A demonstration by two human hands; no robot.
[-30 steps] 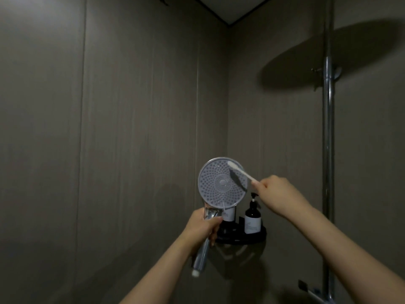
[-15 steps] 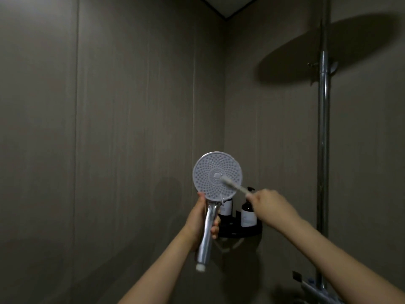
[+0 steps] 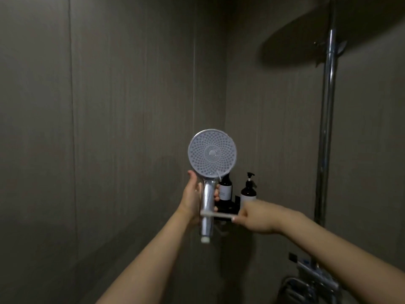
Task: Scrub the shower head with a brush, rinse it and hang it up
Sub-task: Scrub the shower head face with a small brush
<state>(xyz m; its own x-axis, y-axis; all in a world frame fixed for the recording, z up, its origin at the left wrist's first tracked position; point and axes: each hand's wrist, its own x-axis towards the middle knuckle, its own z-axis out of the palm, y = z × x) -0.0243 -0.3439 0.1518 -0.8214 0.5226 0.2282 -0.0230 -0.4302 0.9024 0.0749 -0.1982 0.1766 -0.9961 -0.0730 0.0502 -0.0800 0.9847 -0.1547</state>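
Corner shelf (image 3: 228, 210) holds two dark bottles (image 3: 248, 192).

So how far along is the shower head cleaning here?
Mid-scrub. The left hand holds the shower head upright by its handle; the right hand lays the brush across the handle, off the spray face. No water is running, so rinsing remains, as does hanging it on the rail.
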